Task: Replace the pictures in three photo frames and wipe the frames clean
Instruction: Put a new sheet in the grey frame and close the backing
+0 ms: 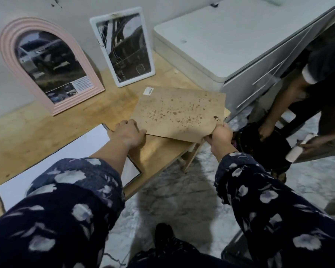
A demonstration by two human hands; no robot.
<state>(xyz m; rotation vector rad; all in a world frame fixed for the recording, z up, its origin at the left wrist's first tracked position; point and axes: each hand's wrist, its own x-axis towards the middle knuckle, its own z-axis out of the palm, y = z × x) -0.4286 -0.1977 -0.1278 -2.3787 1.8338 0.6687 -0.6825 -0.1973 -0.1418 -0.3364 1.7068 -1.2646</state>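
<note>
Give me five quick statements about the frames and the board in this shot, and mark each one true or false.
1. Both hands hold the brown backing board. True: the left hand grips its near left edge and the right hand its near right corner.
2. The pink arched frame lies flat on the table. False: it stands upright, leaning against the wall.
3. The white rectangular frame stands to the right of the pink one. True.
4. The backing board is spotless. False: dark reddish spots are scattered across it.
5. The white sheet lies on the marble floor. False: it lies on the wooden table, under the left forearm.
</note>
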